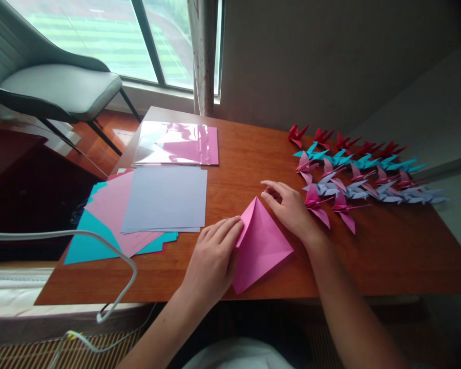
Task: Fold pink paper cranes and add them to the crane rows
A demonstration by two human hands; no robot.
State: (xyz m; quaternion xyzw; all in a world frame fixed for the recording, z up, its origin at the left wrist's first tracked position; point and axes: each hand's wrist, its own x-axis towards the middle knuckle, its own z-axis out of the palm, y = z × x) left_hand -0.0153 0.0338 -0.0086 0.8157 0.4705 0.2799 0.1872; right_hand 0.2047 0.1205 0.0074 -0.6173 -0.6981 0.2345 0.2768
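Note:
A pink folded paper (262, 245) in a triangle shape lies on the wooden table (388, 256) near the front edge. My left hand (214, 256) rests on its left edge with the fingers flat and close together, pressing the paper down. My right hand (290, 206) sits at the paper's upper right edge, fingers curled and touching the fold near the top corner. Neither hand lifts the paper off the table.
A stack of loose coloured sheets (153, 205), lilac on top, lies to the left. A clear-wrapped pack of pink paper (176, 143) sits behind it. Several folded paper cranes (361, 174) stand in rows at the right. A grey chair (57, 87) and a white cable (115, 256) are at the left.

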